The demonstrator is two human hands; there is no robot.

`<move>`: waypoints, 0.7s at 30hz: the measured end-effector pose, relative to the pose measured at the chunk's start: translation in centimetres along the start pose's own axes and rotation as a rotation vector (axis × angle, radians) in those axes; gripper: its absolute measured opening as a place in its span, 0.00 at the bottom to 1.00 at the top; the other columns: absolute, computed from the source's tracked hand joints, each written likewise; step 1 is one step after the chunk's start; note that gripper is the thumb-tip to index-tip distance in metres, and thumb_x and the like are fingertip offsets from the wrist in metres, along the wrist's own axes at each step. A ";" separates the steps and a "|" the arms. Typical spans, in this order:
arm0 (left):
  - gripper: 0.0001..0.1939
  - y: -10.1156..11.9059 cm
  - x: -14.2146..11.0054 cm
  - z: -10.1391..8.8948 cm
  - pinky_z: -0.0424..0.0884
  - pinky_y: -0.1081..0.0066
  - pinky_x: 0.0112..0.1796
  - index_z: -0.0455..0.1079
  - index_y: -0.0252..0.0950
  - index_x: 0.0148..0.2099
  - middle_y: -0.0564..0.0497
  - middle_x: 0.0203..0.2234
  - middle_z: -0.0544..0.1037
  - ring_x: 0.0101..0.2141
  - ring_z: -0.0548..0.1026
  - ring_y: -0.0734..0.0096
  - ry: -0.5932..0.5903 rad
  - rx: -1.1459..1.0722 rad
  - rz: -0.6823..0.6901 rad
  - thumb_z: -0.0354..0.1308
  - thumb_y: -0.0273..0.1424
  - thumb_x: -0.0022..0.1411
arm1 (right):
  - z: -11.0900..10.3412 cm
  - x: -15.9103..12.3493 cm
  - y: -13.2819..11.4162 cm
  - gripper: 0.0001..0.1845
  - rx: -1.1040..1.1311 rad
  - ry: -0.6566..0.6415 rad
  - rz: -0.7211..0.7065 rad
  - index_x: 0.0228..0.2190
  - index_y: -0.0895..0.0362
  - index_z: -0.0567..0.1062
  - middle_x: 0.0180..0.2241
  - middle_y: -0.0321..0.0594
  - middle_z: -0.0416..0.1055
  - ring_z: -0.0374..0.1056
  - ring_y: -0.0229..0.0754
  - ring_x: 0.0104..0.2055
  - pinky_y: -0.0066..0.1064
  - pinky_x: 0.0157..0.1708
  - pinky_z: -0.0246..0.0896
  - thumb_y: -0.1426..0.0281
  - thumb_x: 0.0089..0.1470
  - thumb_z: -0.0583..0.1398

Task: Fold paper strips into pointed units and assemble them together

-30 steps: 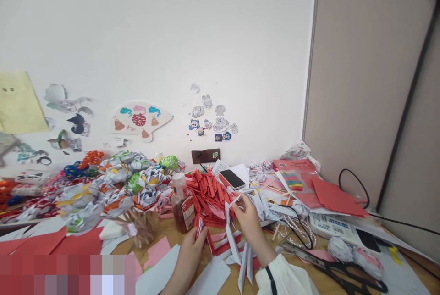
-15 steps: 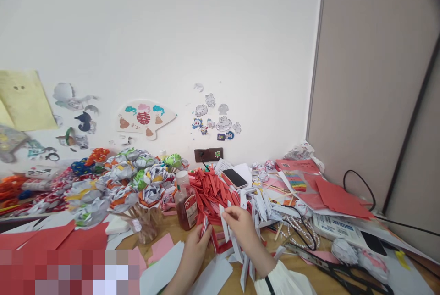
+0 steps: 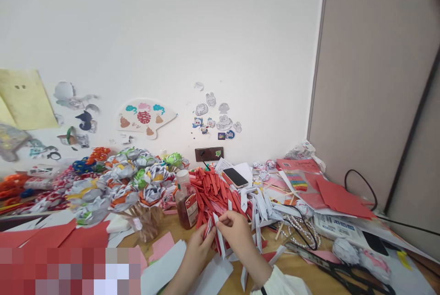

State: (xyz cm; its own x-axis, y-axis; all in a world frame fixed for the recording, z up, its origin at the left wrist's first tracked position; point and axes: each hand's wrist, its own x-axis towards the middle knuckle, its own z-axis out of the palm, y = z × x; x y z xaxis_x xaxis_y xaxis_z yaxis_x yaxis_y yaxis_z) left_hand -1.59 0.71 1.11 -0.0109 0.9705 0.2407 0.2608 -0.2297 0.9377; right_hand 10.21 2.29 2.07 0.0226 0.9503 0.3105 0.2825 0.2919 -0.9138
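Observation:
Between the fingers of my left hand (image 3: 198,250) is a small folded piece of red and white paper (image 3: 208,227), pinched near the front of the table. My right hand (image 3: 237,233) pinches a folded white paper strip (image 3: 220,240) that hangs downward, close beside the left fingers. Just beyond both hands lies a heap of folded red paper strips (image 3: 215,189). To its right spreads a pile of folded white paper strips (image 3: 263,208). How the two held papers meet is partly hidden by my fingers.
A bottle with dark red contents (image 3: 187,205) stands left of the hands. A phone (image 3: 235,177) lies behind the red heap. Black-handled scissors (image 3: 338,269) rest at the right front. Crumpled paper flowers (image 3: 127,175) fill the left back. White sheets (image 3: 165,265) lie in front.
My right hand has moved left and slightly down, bringing its white paper strip against or very near the left hand's folded paper. The left hand has shifted only slightly.

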 end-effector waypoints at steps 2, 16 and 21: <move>0.19 0.2 -0.1 0.1 0.59 0.75 0.25 0.62 0.35 0.22 0.57 0.16 0.63 0.21 0.60 0.73 -0.016 -0.032 -0.014 0.52 0.48 0.48 | -0.1 0.0 0.2 0.05 0.010 -0.008 -0.012 0.20 0.57 0.74 0.19 0.35 0.72 0.67 0.38 0.23 0.25 0.23 0.57 0.70 0.40 0.58; 0.21 2.5 -1.1 0.5 0.43 0.77 0.17 0.57 0.38 0.21 0.64 0.10 0.52 0.13 0.45 0.83 -0.172 -0.381 -0.223 0.56 0.50 0.42 | -0.2 0.1 0.3 0.08 0.249 -0.106 0.115 0.20 0.58 0.70 0.13 0.29 0.64 0.59 0.33 0.14 0.23 0.16 0.52 0.65 0.42 0.59; 0.23 2.7 -1.0 0.4 0.42 0.76 0.17 0.55 0.38 0.20 0.65 0.09 0.52 0.13 0.46 0.84 -0.143 -0.352 -0.204 0.58 0.51 0.39 | -0.6 -0.2 -0.5 0.06 0.164 -0.056 0.003 0.19 0.57 0.69 0.17 0.32 0.67 0.63 0.35 0.21 0.24 0.22 0.55 0.68 0.41 0.59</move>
State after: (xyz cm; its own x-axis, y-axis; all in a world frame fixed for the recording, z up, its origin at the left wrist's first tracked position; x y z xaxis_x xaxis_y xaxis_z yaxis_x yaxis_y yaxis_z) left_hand -0.44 -0.90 3.27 0.1127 0.9932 0.0276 -0.0786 -0.0188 0.9967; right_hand 10.62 1.94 2.59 -0.0319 0.9545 0.2966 0.1218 0.2982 -0.9467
